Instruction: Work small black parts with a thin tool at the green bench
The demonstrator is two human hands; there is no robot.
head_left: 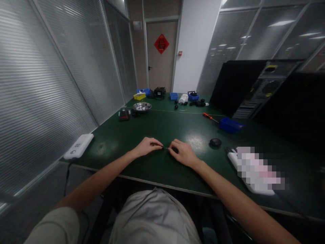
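Just above the green tabletop (pixel 162 127), my left hand (pixel 148 147) and my right hand (pixel 183 152) face each other with a narrow gap between the fingertips. The left fingers pinch a tiny dark piece (pixel 163 147), too small to name. A thin pale sliver shows in the gap and reaches the right fingertips, which are pressed together. Whether the sliver and the dark piece are one thing, I cannot tell. To the right of my right hand lies a black computer mouse (pixel 215 142).
An orange-handled screwdriver (pixel 208 116) points at a blue bin (pixel 231 125). White power strips (pixel 79 146) lie at both sides. Farther back are a metal bowl (pixel 142 107), a yellow tray (pixel 139 97) and a small blue bin (pixel 174 96). A dark computer case (pixel 238 84) stands at right.
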